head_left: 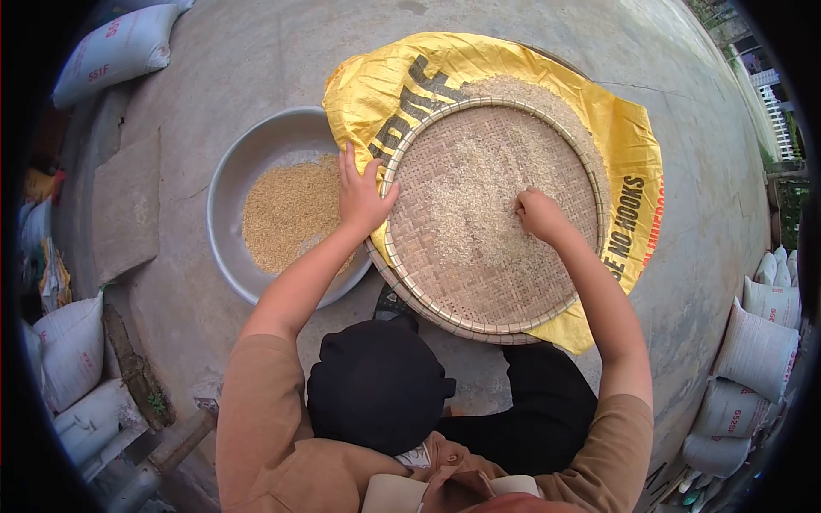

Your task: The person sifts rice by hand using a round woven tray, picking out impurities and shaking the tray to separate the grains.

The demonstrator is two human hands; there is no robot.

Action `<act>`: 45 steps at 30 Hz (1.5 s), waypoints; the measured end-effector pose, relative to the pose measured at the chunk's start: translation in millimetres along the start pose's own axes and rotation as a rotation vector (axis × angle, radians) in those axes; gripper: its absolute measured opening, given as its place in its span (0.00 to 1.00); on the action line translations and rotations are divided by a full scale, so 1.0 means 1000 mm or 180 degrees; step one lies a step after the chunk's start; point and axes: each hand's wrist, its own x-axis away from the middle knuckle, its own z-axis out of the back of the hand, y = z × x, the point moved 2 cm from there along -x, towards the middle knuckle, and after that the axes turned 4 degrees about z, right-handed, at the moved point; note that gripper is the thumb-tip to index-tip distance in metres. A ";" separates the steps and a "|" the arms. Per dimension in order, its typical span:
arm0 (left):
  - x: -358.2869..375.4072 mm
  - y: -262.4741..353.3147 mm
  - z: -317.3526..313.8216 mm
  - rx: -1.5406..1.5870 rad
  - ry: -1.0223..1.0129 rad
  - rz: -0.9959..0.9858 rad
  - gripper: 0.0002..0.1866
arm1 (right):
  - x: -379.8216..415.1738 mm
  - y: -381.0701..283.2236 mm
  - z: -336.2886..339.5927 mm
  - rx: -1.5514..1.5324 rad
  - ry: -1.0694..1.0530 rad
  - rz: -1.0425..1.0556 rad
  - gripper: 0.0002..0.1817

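A round woven bamboo tray (436,286) lies in front of me, with pale grains (479,201) scattered over its middle. My right hand (540,214) is over these grains with its fingers pinched together; what is between them, if anything, is hidden. At the tray's left rim, my left hand (363,195) rests with fingers spread on a yellow sack (363,98) printed in black letters. The sack lies under the tray, and more grain (552,98) shows on it behind the far rim. Another woven rim (410,299) peeks out below the tray.
To the left stands a wide metal basin (224,222) holding golden-brown grain (286,209). Full white sacks lie at the upper left (120,51), lower left (68,350) and right (757,350). My knee in black cloth (380,385) is near the tray's front edge, above the concrete floor (718,205).
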 end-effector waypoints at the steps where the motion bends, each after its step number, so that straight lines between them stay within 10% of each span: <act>1: 0.000 0.001 0.000 -0.0006 -0.0029 0.0015 0.26 | 0.000 -0.005 0.007 0.0023 -0.0002 -0.0049 0.06; 4: 0.000 -0.002 -0.002 -0.0004 0.0044 -0.0038 0.26 | -0.008 -0.033 0.031 -0.0612 -0.0216 0.0028 0.05; 9: 0.000 0.003 0.001 0.0007 -0.0041 -0.0048 0.26 | -0.002 -0.128 0.087 -0.4437 -0.0595 0.0629 0.15; 21: 0.000 0.004 0.000 0.0038 -0.0012 -0.0017 0.26 | 0.009 0.022 0.039 -0.2264 0.0542 -0.0697 0.12; 26: 0.000 0.003 0.000 0.0060 -0.0001 -0.0073 0.27 | 0.032 0.048 0.023 0.0596 0.1473 -0.0282 0.22; 31: 0.001 0.007 0.001 0.0047 -0.0017 -0.0047 0.26 | 0.028 0.030 -0.023 0.0170 0.1082 -0.0555 0.33; 41: 0.001 0.009 -0.001 0.0111 -0.0042 -0.0066 0.26 | 0.047 -0.071 -0.057 0.0082 -0.0262 0.1940 0.20; 45: 0.001 0.011 0.001 0.0140 -0.0075 -0.0061 0.26 | 0.036 -0.027 -0.011 0.0526 -0.0043 0.1396 0.21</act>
